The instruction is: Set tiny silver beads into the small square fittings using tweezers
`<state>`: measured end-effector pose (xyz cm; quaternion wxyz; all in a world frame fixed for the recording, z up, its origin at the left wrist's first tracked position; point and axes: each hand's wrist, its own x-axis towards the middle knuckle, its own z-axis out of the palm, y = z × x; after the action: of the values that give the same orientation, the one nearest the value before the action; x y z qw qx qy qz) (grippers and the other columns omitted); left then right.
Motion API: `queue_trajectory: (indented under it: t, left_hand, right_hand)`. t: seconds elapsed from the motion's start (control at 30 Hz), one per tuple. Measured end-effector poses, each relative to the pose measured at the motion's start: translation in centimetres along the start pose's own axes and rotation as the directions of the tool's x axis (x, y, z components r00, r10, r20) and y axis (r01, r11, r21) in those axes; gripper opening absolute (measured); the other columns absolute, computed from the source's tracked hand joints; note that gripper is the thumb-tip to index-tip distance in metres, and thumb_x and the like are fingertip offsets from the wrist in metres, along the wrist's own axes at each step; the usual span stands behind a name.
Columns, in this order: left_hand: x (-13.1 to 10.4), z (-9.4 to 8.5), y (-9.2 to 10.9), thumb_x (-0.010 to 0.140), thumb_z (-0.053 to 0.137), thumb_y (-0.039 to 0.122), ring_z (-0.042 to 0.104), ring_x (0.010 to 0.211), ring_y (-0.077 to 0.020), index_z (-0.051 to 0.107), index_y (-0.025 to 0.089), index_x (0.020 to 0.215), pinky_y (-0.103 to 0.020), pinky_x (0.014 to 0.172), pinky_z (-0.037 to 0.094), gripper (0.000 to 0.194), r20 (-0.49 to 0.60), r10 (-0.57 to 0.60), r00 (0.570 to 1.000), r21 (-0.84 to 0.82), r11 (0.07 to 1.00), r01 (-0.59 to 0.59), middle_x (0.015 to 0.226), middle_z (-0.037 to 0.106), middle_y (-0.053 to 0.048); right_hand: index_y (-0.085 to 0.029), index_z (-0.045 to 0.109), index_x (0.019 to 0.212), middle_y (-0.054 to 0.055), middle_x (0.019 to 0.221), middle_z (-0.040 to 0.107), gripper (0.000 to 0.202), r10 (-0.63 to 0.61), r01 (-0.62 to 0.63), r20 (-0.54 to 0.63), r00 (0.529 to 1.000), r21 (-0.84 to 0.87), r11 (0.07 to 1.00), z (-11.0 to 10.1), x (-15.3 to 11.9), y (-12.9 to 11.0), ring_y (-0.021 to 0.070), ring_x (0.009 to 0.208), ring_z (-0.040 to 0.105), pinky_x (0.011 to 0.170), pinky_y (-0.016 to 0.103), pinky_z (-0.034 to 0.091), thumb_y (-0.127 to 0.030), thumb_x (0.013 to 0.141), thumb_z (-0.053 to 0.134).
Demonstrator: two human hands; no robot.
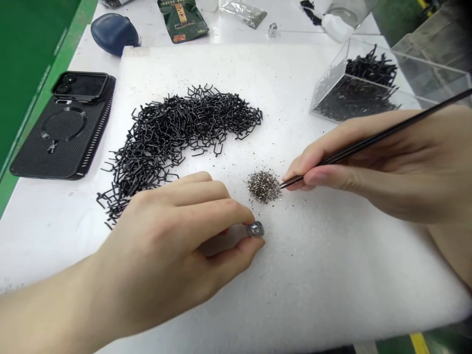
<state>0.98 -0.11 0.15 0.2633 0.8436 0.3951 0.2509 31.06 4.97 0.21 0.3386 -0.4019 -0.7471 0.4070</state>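
Extended left forearm (55, 305), bare, from lower left. Held left hand (173, 236) with back up and knuckles bent, pinching between thumb and forefinger, with other fingers curled alongside. Held right hand (383, 169) at right, with thumb pointing left, gripping pen-style between thumb and bent fingers. Held hands apart, with fingertips directed inward.

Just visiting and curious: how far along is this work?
Laying out looks done: black bent pieces and shiny bits lie in separate piles. In hand: the left hand pinches a small part; the right hand holds tweezers at the bits. Probably left: working through those bits. Whether any part is finished, I can't tell.
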Motion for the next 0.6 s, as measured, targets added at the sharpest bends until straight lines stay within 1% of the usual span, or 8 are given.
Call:
queue_trajectory:
  t: [0.07, 0.13, 0.23, 0.3, 0.37, 0.43, 0.47, 0.6]
  left_hand:
    - [0.0, 0.1, 0.0, 0.108, 0.082, 0.023, 0.067, 0.067, -0.0158, 0.089, 0.022, 0.088, -0.032, 0.065, 0.058, 0.022, -0.018, 0.010, 1.000, 0.006, 1.000, -0.010, 0.074, 0.076, 0.001]
    - [0.1, 0.1, 0.1, 0.109, 0.082, 0.023, 0.067, 0.066, -0.0162, 0.088, 0.023, 0.085, -0.033, 0.065, 0.058, 0.025, -0.033, 0.020, 0.999, 0.015, 1.000, -0.020, 0.074, 0.077, 0.001]
    - [0.2, 0.0, 0.3, 0.110, 0.082, 0.025, 0.067, 0.066, -0.0167, 0.086, 0.024, 0.079, -0.033, 0.064, 0.057, 0.031, -0.033, 0.025, 0.999, 0.019, 1.000, -0.024, 0.074, 0.078, 0.000]
    - [0.2, -0.1, 0.4, 0.112, 0.080, 0.023, 0.070, 0.068, -0.0166, 0.087, 0.024, 0.083, -0.032, 0.065, 0.058, 0.030, -0.032, 0.035, 0.999, 0.011, 0.999, -0.035, 0.076, 0.079, 0.000]
    - [0.1, -0.2, 0.5, 0.113, 0.078, 0.018, 0.071, 0.071, -0.0163, 0.089, 0.022, 0.089, -0.031, 0.068, 0.059, 0.027, -0.020, 0.043, 0.999, 0.013, 0.999, -0.043, 0.079, 0.080, 0.001]
    - [0.1, -0.3, 0.5, 0.113, 0.076, 0.015, 0.069, 0.071, -0.0154, 0.088, 0.019, 0.088, -0.030, 0.068, 0.058, 0.028, -0.031, 0.072, 0.997, 0.010, 0.997, -0.072, 0.078, 0.078, 0.000]
    - [0.1, -0.3, 0.5, 0.113, 0.076, 0.014, 0.068, 0.070, -0.0150, 0.088, 0.018, 0.087, -0.030, 0.067, 0.057, 0.030, -0.031, 0.081, 0.996, 0.009, 0.997, -0.080, 0.077, 0.077, 0.000]
    - [0.0, 0.0, 0.1, 0.114, 0.077, 0.014, 0.068, 0.072, -0.0143, 0.089, 0.015, 0.086, -0.029, 0.066, 0.054, 0.030, -0.001, 0.077, 0.997, 0.013, 0.997, -0.077, 0.078, 0.076, 0.000]
  right_hand:
    - [-0.038, 0.098, 0.097, -0.002, 0.098, 0.096, 0.013, 0.010, -0.010, -0.002, 1.000, 0.058, 0.998, 0.2, 0.0, -0.3, 0.0256, 0.084, 0.094, 0.074, 0.035, 0.083, -0.027, 0.102, 0.103]
    - [-0.038, 0.097, 0.099, -0.003, 0.098, 0.095, 0.016, 0.021, -0.023, 0.020, 1.000, 0.109, 0.994, 0.5, -0.1, -0.8, 0.0243, 0.084, 0.094, 0.074, 0.032, 0.083, -0.024, 0.103, 0.102]
    - [-0.038, 0.094, 0.098, -0.003, 0.097, 0.095, 0.016, 0.043, -0.059, 0.098, 0.994, 0.168, 0.984, 1.2, -0.1, -1.6, 0.0235, 0.082, 0.093, 0.070, 0.030, 0.081, -0.024, 0.102, 0.102]
    - [-0.036, 0.093, 0.094, -0.002, 0.094, 0.094, 0.016, 0.062, -0.095, 0.149, 0.987, 0.220, 0.971, 1.7, 0.0, -2.0, 0.0237, 0.080, 0.093, 0.068, 0.030, 0.079, -0.027, 0.102, 0.103]
    - [-0.034, 0.093, 0.094, -0.002, 0.095, 0.094, 0.014, 0.084, -0.127, 0.172, 0.982, 0.258, 0.958, 2.1, 0.1, -2.1, 0.0223, 0.083, 0.093, 0.072, 0.029, 0.079, -0.030, 0.104, 0.103]
    - [-0.035, 0.095, 0.097, -0.003, 0.098, 0.095, 0.012, 0.097, -0.140, 0.167, 0.981, 0.275, 0.951, 2.2, 0.1, -2.0, 0.0201, 0.086, 0.093, 0.079, 0.027, 0.078, -0.029, 0.106, 0.100]
    - [-0.035, 0.095, 0.099, -0.003, 0.100, 0.095, 0.012, 0.089, -0.136, 0.176, 0.980, 0.279, 0.951, 2.2, 0.0, -1.9, 0.0195, 0.087, 0.093, 0.080, 0.026, 0.078, -0.028, 0.107, 0.100]
    - [-0.037, 0.097, 0.106, -0.001, 0.103, 0.095, 0.014, 0.006, -0.077, 0.244, 0.970, 0.284, 0.956, 1.9, -0.1, -1.2, 0.0207, 0.089, 0.093, 0.079, 0.025, 0.078, -0.024, 0.103, 0.101]
